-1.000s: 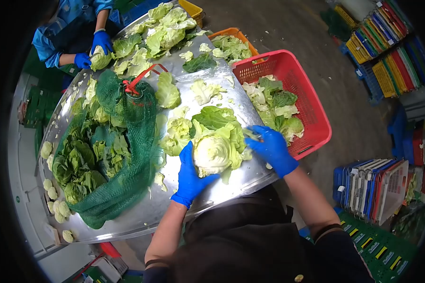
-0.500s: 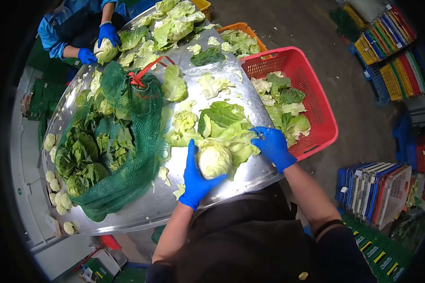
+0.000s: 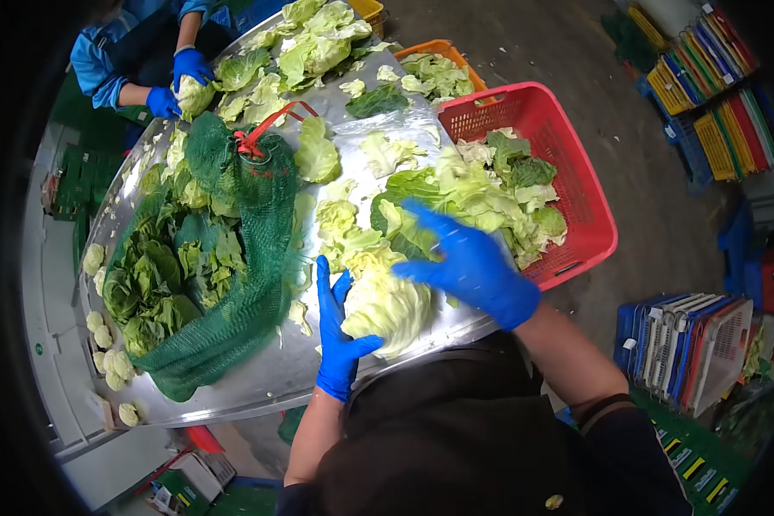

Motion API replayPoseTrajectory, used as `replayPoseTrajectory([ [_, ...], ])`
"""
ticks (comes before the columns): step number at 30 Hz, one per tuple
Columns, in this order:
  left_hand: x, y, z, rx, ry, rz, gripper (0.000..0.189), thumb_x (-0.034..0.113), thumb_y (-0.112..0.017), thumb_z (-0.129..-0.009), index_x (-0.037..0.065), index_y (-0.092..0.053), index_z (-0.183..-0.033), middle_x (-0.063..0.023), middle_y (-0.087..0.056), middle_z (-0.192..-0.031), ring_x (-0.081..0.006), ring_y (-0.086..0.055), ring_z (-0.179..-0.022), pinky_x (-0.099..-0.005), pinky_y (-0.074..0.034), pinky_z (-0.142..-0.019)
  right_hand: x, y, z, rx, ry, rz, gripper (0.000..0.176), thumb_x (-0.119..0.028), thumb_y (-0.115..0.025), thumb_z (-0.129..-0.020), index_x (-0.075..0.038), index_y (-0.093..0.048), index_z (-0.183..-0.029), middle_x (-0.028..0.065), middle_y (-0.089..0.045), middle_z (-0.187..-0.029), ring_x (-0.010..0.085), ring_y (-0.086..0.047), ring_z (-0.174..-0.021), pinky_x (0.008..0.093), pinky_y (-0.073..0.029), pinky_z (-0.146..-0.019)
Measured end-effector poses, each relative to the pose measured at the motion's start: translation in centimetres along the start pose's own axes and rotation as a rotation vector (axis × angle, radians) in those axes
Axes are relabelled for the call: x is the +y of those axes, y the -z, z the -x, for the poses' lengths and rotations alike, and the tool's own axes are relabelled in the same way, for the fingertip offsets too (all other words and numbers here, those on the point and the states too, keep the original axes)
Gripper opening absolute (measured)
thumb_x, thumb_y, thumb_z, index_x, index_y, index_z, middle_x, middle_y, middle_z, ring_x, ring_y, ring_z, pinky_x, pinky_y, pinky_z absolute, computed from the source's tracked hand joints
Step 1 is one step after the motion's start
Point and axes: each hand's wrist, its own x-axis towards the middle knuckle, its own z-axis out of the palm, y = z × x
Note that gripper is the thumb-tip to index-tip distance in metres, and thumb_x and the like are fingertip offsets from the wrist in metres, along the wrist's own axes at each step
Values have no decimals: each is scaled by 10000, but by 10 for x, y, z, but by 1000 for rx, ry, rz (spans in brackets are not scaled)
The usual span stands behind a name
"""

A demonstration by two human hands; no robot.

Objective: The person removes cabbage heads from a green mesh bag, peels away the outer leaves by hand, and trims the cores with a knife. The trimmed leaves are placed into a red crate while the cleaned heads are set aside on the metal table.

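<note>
A pale cabbage head (image 3: 389, 305) rests near the front edge of the metal table (image 3: 258, 391). My left hand (image 3: 337, 331), in a blue glove, has its thumb and fingers spread around the cabbage's left side and touches it. Slightly blurred, my right hand (image 3: 473, 262) is above the cabbage's upper right, fingers apart and nothing in them. Loose green leaves (image 3: 408, 193) lie beyond the cabbage, and some pale leaves (image 3: 469, 193) stretch over the table edge toward the red crate (image 3: 576, 163), which holds more leaves.
A green net bag (image 3: 262, 301) of leafy heads lies at the left. A co-worker's gloved hands (image 3: 189, 67) hold another cabbage (image 3: 195, 96) at the table's far end. An orange crate (image 3: 439, 47) stands behind the red one. Stacked crates (image 3: 679, 344) are at the right.
My right hand has moved left, over the cabbage, and opened. The cabbage has turned and shifted slightly down. Leaves have shifted right toward the red crate. The co-worker's hands have moved slightly.
</note>
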Motion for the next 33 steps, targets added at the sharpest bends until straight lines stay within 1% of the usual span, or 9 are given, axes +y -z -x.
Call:
replayPoseTrajectory([
  [5, 10, -5, 10, 29, 178, 511, 1219, 259, -810, -545, 157, -67, -1505, -125, -354, -1435, -313, -394, -1298, -450, -366, -1065, 36, -24, -19, -5, -132, -433, 313, -233, -699, -805, -24, -667, -1036, 67, -656, -732, 131, -609, -649, 274, -493, -631],
  [15, 1, 5, 18, 262, 323, 1025, 600, 501, -452, -882, 149, -429, -1368, -100, -452, -1394, -321, -442, -1260, -527, -346, -1049, 84, 22, -9, 521, -135, -187, 319, -184, -677, -818, -30, -648, -1096, 82, -680, -869, 134, -613, -751, 299, -502, -723],
  [18, 3, 3, 12, 173, 331, 1028, 573, 509, -412, -901, 150, -448, -1346, -100, -465, -1380, -313, -447, -1257, -523, -346, -1050, 36, 10, -7, 284, 164, -26, 578, -265, -707, -825, -64, -492, -1323, 89, -596, -1196, 142, -601, -959, 303, -497, -787],
  [22, 5, -11, 10, 131, 308, 1029, 564, 513, -379, -912, 149, -445, -1338, -104, -470, -1373, -305, -460, -1247, -519, -355, -1043, 4, -14, -6, -154, -108, -560, 581, -263, -735, -813, -31, -496, -1289, 81, -611, -1025, 130, -581, -863, 288, -488, -756],
  [24, 6, -14, 11, 127, -68, -109, 543, 484, -388, -918, 139, -434, -1335, -100, -485, -1354, -302, -480, -1225, -504, -378, -1028, -2, -9, -2, -200, -174, -503, 537, -245, -737, -811, -20, -522, -1249, 71, -621, -946, 121, -579, -805, 279, -489, -723],
  [25, 10, -14, 11, 138, -72, -105, 543, 484, -388, -918, 139, -434, -1335, -100, -485, -1354, -302, -480, -1225, -504, -378, -1028, -7, 4, 5, -234, -256, -567, 493, -232, -733, -810, -19, -540, -1211, 50, -620, -889, 116, -572, -759, 274, -489, -691],
  [27, 19, -7, 12, 124, 263, 1130, 505, 368, -534, -887, 120, -436, -1316, -82, -527, -1300, -289, -516, -1181, -476, -412, -1004, 2, 17, 17, -281, -339, -628, 449, -220, -730, -810, -19, -559, -1172, 29, -619, -832, 111, -565, -712, 269, -489, -660],
  [28, 14, -1, 11, 131, 249, 1133, 505, 368, -534, -887, 120, -436, -1316, -82, -527, -1300, -289, -516, -1181, -476, -412, -1004, 19, 20, 19, -217, -287, -615, 441, -207, -733, -802, -22, -562, -1164, 16, -624, -822, 100, -548, -676, 261, -480, -623],
  [33, 13, 4, 5, 23, -66, 82, 639, 520, -402, -906, 107, -355, -1392, -164, -391, -1415, -398, -413, -1262, -601, -324, -1041, 53, 9, -5, 159, -22, -33, 463, -145, -763, -763, -31, -564, -1166, 11, -645, -938, 54, -512, -674, 224, -451, -593],
])
